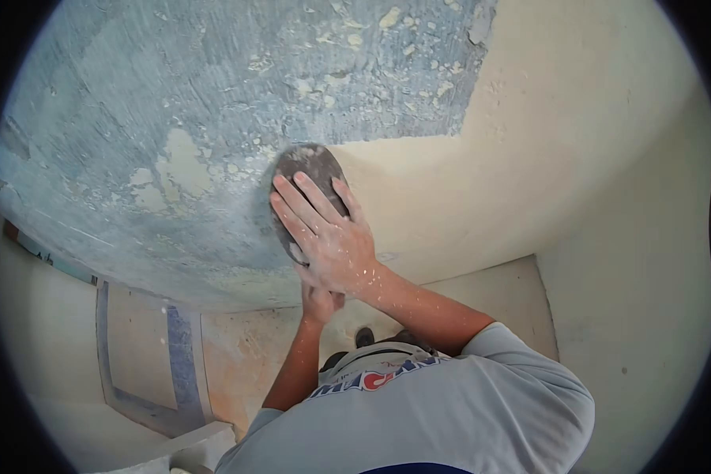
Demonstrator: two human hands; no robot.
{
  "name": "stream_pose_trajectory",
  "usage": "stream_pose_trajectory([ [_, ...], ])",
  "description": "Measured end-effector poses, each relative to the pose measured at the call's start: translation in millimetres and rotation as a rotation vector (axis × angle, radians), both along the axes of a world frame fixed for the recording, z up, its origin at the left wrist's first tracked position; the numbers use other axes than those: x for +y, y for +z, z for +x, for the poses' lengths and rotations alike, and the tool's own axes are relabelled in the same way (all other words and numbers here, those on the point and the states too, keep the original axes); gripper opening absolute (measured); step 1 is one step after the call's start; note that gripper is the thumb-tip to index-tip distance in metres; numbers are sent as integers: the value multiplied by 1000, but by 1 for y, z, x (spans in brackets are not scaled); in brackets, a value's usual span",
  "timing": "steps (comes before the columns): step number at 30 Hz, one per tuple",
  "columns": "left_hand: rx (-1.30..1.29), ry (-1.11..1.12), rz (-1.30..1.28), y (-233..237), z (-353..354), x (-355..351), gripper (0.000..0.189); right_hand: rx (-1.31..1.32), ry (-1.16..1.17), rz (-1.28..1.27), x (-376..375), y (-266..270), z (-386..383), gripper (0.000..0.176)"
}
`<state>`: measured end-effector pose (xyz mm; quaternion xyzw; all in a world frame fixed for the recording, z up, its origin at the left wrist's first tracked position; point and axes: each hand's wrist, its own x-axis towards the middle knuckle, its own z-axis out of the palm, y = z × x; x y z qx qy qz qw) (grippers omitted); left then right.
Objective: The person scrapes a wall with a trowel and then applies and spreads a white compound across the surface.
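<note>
My right hand (pixel 336 245), dusted with white, lies over a dark oval pad (pixel 308 162) with its fingers spread along the pad's back. The pad is against the wall surface (pixel 213 95), where a rough blue-grey area meets smooth cream plaster (pixel 434 189). Below and partly behind the right hand is my left hand (pixel 321 302), wrist raised and fingers curled. Most of its fingers are hidden, so what it grips does not show. White specks dot the back of the right hand and forearm.
Blue-grey wall with pale flaking patches (pixel 186 162) fills the upper left. A plain pale wall (pixel 608 316) stands at the right. Below lie a stained floor (pixel 245 355), a blue-edged panel (pixel 138 336) and a white ledge (pixel 197 442). A dark shoe (pixel 364 337) shows beneath me.
</note>
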<state>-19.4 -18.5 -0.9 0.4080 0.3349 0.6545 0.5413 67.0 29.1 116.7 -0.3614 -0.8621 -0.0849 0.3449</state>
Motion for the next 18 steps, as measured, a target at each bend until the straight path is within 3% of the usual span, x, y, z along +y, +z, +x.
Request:
stream_pose_trajectory([
  [3,-23,-68,-128,0,-8,0,77,112,60,-31,-2,9,4,81],
  [7,-37,-29,-25,11,15,-5,80,62,51,-78,-4,-3,12,80],
  [10,-154,162,-60,13,25,-1,67,77,56,-27,1,4,15,77],
  [12,42,-40,-84,2,5,3,49,145,71,3,3,7,15,74],
  [13,31,-10,-99,1,7,4,37,165,58,21,4,2,14,73],
  [15,14,-76,-120,-5,3,-5,43,111,19,11,0,-6,13,77],
  [16,6,-169,-128,-3,2,-5,57,99,30,-3,-1,-4,14,82],
  [18,36,-110,-100,1,5,-3,56,83,60,-2,-2,10,15,85],
])
